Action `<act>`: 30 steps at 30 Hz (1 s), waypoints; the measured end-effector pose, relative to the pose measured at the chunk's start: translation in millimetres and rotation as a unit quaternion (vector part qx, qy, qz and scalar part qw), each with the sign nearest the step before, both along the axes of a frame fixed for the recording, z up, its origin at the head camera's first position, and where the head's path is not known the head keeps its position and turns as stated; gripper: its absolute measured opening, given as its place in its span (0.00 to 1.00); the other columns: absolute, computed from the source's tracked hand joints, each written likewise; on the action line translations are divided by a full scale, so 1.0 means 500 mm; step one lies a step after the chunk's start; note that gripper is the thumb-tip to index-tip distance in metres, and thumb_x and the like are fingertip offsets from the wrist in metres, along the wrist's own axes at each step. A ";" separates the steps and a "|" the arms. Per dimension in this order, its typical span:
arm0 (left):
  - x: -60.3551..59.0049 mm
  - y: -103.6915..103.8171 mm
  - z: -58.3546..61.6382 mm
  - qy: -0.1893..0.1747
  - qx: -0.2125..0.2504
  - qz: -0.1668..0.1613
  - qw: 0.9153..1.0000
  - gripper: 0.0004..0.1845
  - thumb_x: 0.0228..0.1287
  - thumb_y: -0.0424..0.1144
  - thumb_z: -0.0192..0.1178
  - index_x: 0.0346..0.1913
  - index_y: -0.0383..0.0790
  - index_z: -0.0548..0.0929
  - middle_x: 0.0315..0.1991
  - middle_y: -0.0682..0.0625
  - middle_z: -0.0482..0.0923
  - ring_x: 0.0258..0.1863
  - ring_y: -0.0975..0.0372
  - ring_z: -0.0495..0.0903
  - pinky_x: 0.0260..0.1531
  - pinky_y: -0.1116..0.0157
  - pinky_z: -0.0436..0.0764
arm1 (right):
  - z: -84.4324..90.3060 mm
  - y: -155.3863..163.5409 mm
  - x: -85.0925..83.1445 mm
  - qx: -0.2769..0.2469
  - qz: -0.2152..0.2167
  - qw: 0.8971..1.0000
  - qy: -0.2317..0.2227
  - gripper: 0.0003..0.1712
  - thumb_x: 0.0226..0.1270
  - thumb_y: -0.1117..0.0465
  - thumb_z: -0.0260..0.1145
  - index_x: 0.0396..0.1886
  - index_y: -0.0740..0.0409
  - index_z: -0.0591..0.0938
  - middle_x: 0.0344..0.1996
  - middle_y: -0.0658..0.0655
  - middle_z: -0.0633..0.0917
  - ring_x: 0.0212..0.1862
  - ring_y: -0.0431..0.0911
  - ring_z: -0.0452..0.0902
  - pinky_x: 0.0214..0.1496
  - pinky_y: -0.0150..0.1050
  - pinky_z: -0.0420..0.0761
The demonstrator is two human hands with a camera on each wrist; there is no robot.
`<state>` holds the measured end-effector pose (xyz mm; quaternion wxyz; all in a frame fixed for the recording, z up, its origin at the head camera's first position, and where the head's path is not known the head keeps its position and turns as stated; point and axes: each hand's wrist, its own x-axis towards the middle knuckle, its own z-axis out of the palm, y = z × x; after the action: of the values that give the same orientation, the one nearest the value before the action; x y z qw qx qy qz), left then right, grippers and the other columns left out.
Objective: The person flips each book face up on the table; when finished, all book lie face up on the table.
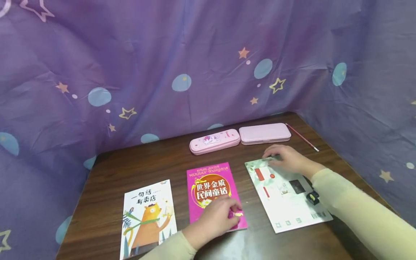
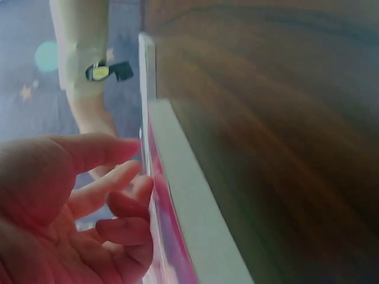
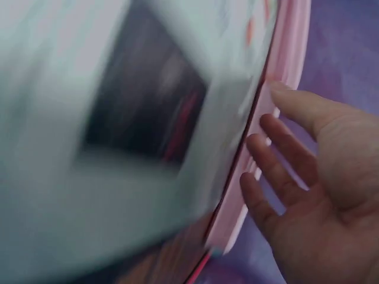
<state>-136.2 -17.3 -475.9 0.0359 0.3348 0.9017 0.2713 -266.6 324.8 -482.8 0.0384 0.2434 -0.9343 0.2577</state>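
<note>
Nearest on the desk [image 1: 107,173], at the left, lies a picture book with an orange bear [image 1: 147,218] on its cover, flat and untouched. Just right of it is the pink book [image 1: 212,187], and the left hand [image 1: 214,218] rests on its near right corner. In the left wrist view the fingers [image 2: 118,207] curl lightly against the book's edge [image 2: 189,231], so the grip looks like a loose hold at the corner rather than a firm clamp; whether the thumb is under the cover cannot be told.

Right of the pink book, apart from it, lies a white and green booklet [image 1: 286,202], slanted on the desk. The right hand [image 1: 287,159] lies on its far end, fingers fairly straight and spread in the right wrist view [image 3: 278,171], pressing or sliding rather than pinching. A small black and yellow clip-like thing [image 1: 313,197] shows at that arm, near the booklet's right edge.

Farther back two pink pencil cases sit end to end, the printed one [image 1: 214,141] at the left, the plain one [image 1: 264,133] at the right, with a red pencil [image 1: 302,137] beyond.

As a judgement, both hands are at the stage of taking hold of a book each; lifting either would call for getting fingertips under an edge first, since both lie flat on the wood.
</note>
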 end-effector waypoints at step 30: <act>0.032 0.175 -0.013 -0.014 -0.042 0.057 0.997 0.19 0.40 0.54 0.84 0.37 0.59 0.89 0.26 0.72 0.81 0.26 0.80 0.72 0.23 0.77 0.64 | 0.006 0.153 -0.001 0.005 0.012 0.998 -0.060 0.26 0.58 0.80 0.70 0.49 0.49 0.89 0.51 0.53 0.85 0.43 0.46 0.76 0.44 0.38 0.79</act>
<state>-120.4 70.2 -482.7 0.0468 0.2773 0.9294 0.2391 -267.0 401.4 -479.9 -0.0220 0.2386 -0.9332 0.2678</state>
